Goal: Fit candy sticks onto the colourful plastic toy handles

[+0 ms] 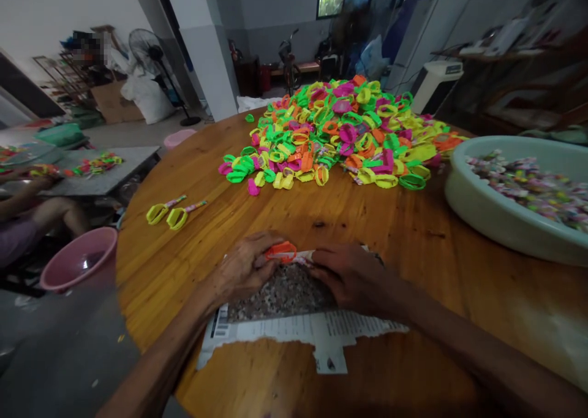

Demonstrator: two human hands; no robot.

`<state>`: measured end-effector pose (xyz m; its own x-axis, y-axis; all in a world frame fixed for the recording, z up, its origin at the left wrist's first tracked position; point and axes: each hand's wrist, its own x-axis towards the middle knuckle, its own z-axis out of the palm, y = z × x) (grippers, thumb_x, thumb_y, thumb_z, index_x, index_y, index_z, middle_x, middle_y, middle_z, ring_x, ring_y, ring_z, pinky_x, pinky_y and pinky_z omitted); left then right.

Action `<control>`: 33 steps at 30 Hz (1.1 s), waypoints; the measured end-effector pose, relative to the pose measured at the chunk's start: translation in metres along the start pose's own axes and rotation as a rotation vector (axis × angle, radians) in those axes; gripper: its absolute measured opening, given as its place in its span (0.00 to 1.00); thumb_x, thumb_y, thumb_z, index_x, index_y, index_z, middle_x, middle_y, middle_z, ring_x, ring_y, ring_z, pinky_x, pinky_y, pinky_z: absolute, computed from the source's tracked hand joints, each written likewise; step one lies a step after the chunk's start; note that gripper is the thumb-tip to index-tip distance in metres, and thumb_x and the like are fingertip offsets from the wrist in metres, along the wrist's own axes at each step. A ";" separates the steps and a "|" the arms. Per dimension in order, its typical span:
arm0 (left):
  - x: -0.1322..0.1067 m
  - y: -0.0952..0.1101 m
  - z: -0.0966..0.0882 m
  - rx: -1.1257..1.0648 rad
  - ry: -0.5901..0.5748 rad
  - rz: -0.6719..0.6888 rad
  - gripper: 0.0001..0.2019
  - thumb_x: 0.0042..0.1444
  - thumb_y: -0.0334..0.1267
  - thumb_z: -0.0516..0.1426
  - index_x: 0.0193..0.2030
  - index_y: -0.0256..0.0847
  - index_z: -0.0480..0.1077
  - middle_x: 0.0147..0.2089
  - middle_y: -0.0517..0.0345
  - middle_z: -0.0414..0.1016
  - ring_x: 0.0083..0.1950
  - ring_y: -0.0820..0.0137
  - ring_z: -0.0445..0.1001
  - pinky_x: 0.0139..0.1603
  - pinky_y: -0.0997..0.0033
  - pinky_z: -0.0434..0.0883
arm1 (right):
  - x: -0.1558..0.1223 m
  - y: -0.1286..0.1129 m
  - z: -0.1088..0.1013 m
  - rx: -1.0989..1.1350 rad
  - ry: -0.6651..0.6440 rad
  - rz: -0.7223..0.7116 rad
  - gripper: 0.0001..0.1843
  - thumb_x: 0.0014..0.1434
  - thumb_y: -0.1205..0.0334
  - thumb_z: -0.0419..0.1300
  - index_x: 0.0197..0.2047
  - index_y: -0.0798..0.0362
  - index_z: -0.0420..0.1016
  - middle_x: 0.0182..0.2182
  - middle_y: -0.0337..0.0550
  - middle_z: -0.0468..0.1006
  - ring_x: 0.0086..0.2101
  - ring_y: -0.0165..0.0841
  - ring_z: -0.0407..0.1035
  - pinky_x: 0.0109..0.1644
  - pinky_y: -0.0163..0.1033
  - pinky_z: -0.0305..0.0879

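Both my hands rest on a speckled stone slab (285, 292) that lies on torn printed paper (294, 332) at the near edge of a round wooden table (376, 222). My left hand (241, 268) and my right hand (351, 274) are closed together on a small pair of orange-handled toy scissors (285, 252), the left at the orange handle, the right at the pale blade end. A pair of yellow toy scissors (174, 212) lies to the left, apart from my hands. A big heap of scissors in several neon colours (344, 133) covers the table's far side.
A pale green basin (500, 222) with several small mixed pieces stands at the right. A pink bucket (80, 262) sits on the floor at the left. Another person's arm (50, 212) is by a grey table (96, 173) with more coloured pieces. A fan (154, 56) stands behind.
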<state>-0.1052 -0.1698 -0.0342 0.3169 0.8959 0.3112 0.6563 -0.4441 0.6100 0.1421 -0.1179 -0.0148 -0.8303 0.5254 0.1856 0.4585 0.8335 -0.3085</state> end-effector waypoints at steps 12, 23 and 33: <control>-0.002 0.007 0.003 -0.060 -0.016 -0.010 0.10 0.64 0.39 0.57 0.50 0.41 0.74 0.47 0.55 0.79 0.46 0.68 0.77 0.47 0.67 0.73 | -0.008 -0.003 0.020 -0.281 0.020 -0.028 0.06 0.66 0.65 0.55 0.39 0.54 0.73 0.36 0.48 0.73 0.36 0.38 0.64 0.38 0.43 0.52; 0.000 0.004 0.011 -0.064 0.037 -0.022 0.10 0.64 0.39 0.59 0.50 0.40 0.73 0.46 0.55 0.80 0.45 0.69 0.77 0.46 0.70 0.73 | -0.010 -0.003 0.022 -0.068 0.123 -0.050 0.10 0.69 0.65 0.49 0.39 0.55 0.70 0.35 0.47 0.72 0.34 0.35 0.63 0.37 0.41 0.54; -0.002 0.003 0.008 -0.142 -0.002 -0.106 0.13 0.65 0.40 0.56 0.53 0.41 0.75 0.51 0.54 0.81 0.50 0.66 0.79 0.50 0.69 0.74 | -0.009 -0.006 0.026 -0.208 0.106 -0.109 0.09 0.66 0.69 0.51 0.36 0.55 0.72 0.34 0.48 0.72 0.34 0.36 0.61 0.37 0.43 0.55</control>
<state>-0.0983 -0.1731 -0.0393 0.2521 0.9378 0.2385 0.5830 -0.3439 0.7361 0.1388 -0.1323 -0.0384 -0.8455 0.4367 0.3073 0.4328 0.8975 -0.0847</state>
